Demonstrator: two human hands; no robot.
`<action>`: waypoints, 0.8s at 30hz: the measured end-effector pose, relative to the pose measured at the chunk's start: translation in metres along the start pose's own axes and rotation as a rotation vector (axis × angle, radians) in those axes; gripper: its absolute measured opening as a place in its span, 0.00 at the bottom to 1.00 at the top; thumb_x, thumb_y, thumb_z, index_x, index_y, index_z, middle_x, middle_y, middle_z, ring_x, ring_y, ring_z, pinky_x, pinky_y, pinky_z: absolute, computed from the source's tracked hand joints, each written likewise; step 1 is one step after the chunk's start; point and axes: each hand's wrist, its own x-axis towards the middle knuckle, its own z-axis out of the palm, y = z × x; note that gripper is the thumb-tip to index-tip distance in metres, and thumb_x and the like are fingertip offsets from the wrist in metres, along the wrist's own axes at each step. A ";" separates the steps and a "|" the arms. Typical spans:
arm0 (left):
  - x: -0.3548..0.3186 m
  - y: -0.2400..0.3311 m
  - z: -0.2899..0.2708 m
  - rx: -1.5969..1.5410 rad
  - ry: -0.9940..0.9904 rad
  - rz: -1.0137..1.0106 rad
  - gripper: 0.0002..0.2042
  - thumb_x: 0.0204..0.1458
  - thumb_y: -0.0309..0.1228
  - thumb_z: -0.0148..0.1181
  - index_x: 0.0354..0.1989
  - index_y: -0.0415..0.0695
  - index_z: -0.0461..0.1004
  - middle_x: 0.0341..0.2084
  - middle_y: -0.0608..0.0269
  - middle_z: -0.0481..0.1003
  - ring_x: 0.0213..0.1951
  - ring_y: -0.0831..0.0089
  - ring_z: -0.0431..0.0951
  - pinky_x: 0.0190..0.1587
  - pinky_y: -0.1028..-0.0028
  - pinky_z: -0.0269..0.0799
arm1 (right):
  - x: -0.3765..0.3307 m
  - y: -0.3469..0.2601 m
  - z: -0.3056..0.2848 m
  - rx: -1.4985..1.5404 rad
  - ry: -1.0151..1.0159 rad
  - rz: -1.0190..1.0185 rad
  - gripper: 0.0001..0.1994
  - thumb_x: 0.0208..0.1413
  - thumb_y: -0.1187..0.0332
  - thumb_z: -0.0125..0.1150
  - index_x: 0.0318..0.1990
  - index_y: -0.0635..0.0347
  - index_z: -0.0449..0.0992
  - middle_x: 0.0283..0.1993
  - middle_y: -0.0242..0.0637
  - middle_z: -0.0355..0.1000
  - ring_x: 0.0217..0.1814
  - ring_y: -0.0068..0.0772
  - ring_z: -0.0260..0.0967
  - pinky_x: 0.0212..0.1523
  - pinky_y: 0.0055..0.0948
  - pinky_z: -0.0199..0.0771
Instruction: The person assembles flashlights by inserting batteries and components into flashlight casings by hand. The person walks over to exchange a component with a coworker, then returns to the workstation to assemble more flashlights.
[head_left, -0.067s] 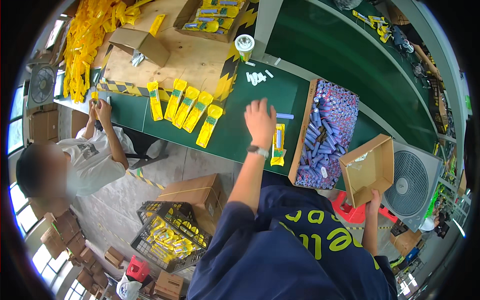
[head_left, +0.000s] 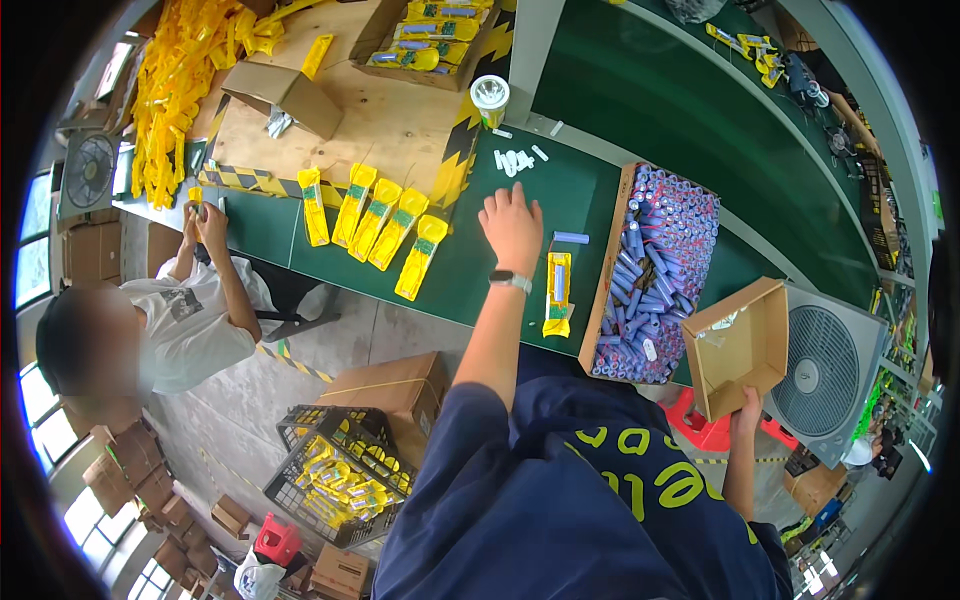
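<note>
One of my hands, the left hand (head_left: pixel 513 230), is reaching palm down over the green table (head_left: pixel 460 278), its fingers spread fairly wide; I cannot tell whether it is touching the surface. Near it on the right, a yellow holder (head_left: pixel 557 320) is lying on the table with a blue battery (head_left: pixel 560 285) along it, and a loose battery (head_left: pixel 571 238) is lying crosswise just past its far end. White pieces (head_left: pixel 513 162) are lying scattered ahead of my fingertips, near a cup (head_left: pixel 490 97). To the left, five yellow holders (head_left: pixel 376 228) are resting in a slanting row. My right hand (head_left: pixel 746 408) is gripping the edge of an open small carton (head_left: pixel 750 340), holding it tilted beside a big carton (head_left: pixel 609 262) of batteries. At the far left, a co-worker (head_left: pixel 190 335) is sitting, holding something yellow.
</note>
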 end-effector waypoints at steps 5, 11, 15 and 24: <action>0.024 -0.015 0.033 0.205 -0.161 -0.003 0.21 0.52 0.39 0.61 0.53 0.45 0.73 0.41 0.59 0.72 0.45 0.60 0.71 0.45 0.61 0.68 | -0.007 0.023 -0.008 0.034 0.024 0.015 0.21 0.53 0.71 0.54 0.55 0.67 0.66 0.51 0.39 0.70 0.53 0.35 0.70 0.54 0.34 0.70; 0.035 -0.029 0.037 0.001 -0.016 -0.040 0.19 0.53 0.37 0.60 0.52 0.43 0.73 0.40 0.57 0.72 0.44 0.57 0.72 0.44 0.62 0.71 | -0.024 0.020 0.000 0.070 0.042 0.085 0.25 0.54 0.70 0.52 0.60 0.66 0.62 0.57 0.40 0.67 0.59 0.37 0.66 0.59 0.36 0.67; 0.047 -0.034 0.046 -0.026 0.006 -0.034 0.13 0.54 0.36 0.59 0.44 0.42 0.74 0.37 0.56 0.71 0.40 0.58 0.72 0.41 0.63 0.71 | -0.024 0.028 0.000 0.167 0.102 0.126 0.24 0.54 0.70 0.50 0.60 0.65 0.62 0.57 0.40 0.68 0.59 0.39 0.67 0.60 0.38 0.68; 0.063 -0.064 0.042 -0.050 0.001 -0.305 0.03 0.51 0.25 0.55 0.29 0.39 0.73 0.24 0.50 0.74 0.29 0.53 0.77 0.33 0.56 0.73 | 0.007 0.054 -0.009 0.256 0.055 0.348 0.19 0.56 0.64 0.53 0.53 0.63 0.68 0.51 0.37 0.72 0.52 0.38 0.70 0.57 0.39 0.68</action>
